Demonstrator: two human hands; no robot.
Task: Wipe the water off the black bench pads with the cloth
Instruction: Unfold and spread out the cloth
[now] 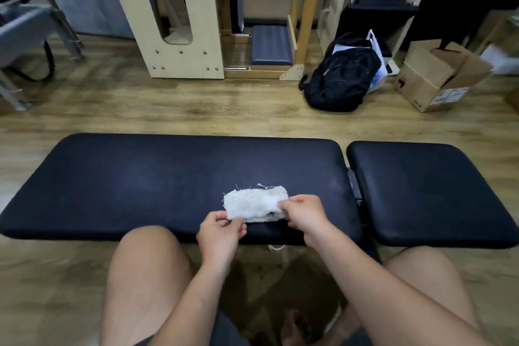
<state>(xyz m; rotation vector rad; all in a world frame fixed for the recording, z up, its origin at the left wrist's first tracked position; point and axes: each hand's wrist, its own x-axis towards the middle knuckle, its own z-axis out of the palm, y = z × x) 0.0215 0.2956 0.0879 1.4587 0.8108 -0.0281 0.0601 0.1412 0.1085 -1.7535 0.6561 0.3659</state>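
The left hand (222, 229) covers the near left corner of the cloth (252, 202), and the right hand (303, 212) hides its right end. Whether the table's long pad (140, 185) is wet cannot be told. The backpack (341, 73) hides most of the white bag (375, 45). The label on the cardboard box (432, 76) is too small to read. The grey chair (25, 28) is blurred and cut off by the left edge.

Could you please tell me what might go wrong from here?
1. The cloth has frayed threads, so it may shed lint on the long pad.
2. The left hand and right hand only pinch its edges, so it could slip.
3. The short pad might get skipped.
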